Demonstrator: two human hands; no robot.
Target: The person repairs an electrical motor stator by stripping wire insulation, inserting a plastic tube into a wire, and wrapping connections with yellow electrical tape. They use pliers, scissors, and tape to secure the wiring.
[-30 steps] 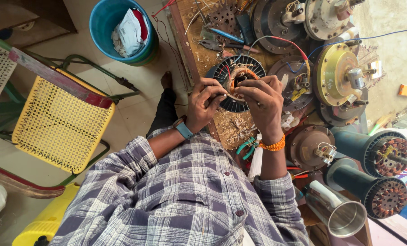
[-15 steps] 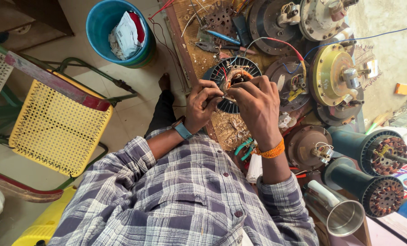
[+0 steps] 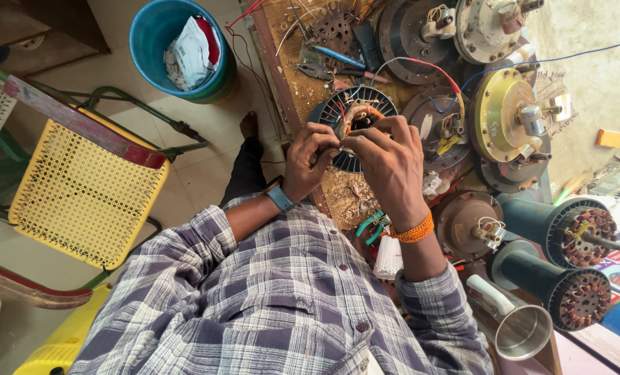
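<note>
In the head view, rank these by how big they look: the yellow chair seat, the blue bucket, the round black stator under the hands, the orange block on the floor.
1. Yellow chair seat, the largest.
2. Blue bucket.
3. Round black stator, partly hidden by both hands, so its place after the bucket is less sure.
4. Orange block, plainly the smallest.

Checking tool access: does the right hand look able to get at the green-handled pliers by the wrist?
Probably yes. The green-handled pliers lie uncovered on the bench just under the right hand, but both it and the left hand are busy on the round stator.
</note>
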